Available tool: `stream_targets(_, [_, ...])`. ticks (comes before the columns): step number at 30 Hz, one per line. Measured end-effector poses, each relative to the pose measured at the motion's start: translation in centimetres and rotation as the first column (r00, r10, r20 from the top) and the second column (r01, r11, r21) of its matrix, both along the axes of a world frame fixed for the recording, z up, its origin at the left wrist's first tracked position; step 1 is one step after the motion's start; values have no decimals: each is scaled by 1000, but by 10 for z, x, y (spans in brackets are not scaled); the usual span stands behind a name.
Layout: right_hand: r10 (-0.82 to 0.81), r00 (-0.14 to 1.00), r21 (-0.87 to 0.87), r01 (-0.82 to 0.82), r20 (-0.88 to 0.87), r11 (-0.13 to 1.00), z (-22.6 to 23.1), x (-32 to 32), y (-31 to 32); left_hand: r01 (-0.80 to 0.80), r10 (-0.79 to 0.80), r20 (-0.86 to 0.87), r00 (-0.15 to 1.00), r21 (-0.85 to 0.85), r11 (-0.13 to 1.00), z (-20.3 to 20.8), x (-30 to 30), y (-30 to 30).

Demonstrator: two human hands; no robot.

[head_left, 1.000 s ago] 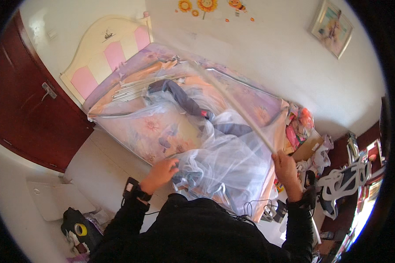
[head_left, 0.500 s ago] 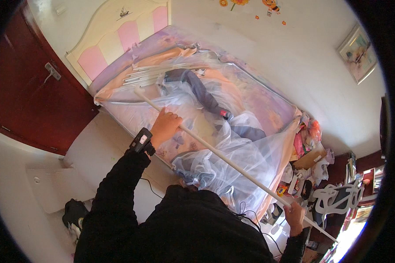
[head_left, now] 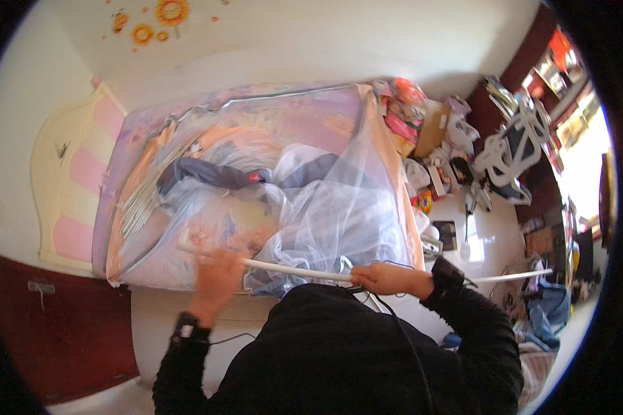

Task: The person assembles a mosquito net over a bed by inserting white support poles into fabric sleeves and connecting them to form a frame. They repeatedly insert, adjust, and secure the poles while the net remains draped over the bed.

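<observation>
A long white pole (head_left: 298,271) runs crosswise in front of my body, just past the near edge of the bed. My left hand (head_left: 218,277), a little blurred, is closed round it close to its left end. My right hand (head_left: 387,278) grips it further along, and the pole carries on past my right wrist. Beyond lies sheer white netting (head_left: 339,221) with peach-coloured edging, spread over the bed (head_left: 304,114). Several thin white poles (head_left: 149,190) lie together at the headboard end. A dark grey bundle of cloth (head_left: 204,173) with a red spot lies amid the netting.
The cream and pink headboard (head_left: 83,180) stands at left, with a dark red door (head_left: 55,339) nearer me. Bags and boxes (head_left: 422,131) pile up beyond the bed's right end. A white-framed chair (head_left: 516,152) stands further right. A black cord (head_left: 401,325) hangs over my front.
My view has turned rightward. The pole has gone from slanting to nearly level across my body, and my hands are closer together on it.
</observation>
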State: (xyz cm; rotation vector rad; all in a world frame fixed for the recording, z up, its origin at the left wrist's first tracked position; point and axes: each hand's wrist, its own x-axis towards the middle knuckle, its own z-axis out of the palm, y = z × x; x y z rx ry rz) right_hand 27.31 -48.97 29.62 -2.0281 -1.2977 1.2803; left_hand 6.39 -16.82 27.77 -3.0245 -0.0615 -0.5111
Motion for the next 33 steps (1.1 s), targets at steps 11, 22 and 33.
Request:
stream_targets(11, [-108, 947, 144, 67, 301, 987, -16, 32, -57, 226, -237, 115, 965, 98, 969, 104, 7, 27])
stream_targets(22, [-125, 777, 156, 35, 617, 987, -21, 54, -55, -324, 525, -309, 793, -944, -65, 11, -98, 110])
stream_targets(33, [-96, 930, 203, 24, 354, 979, -25, 15, 80, 439, 432, -405, 806, -80, -895, -174, -129, 32])
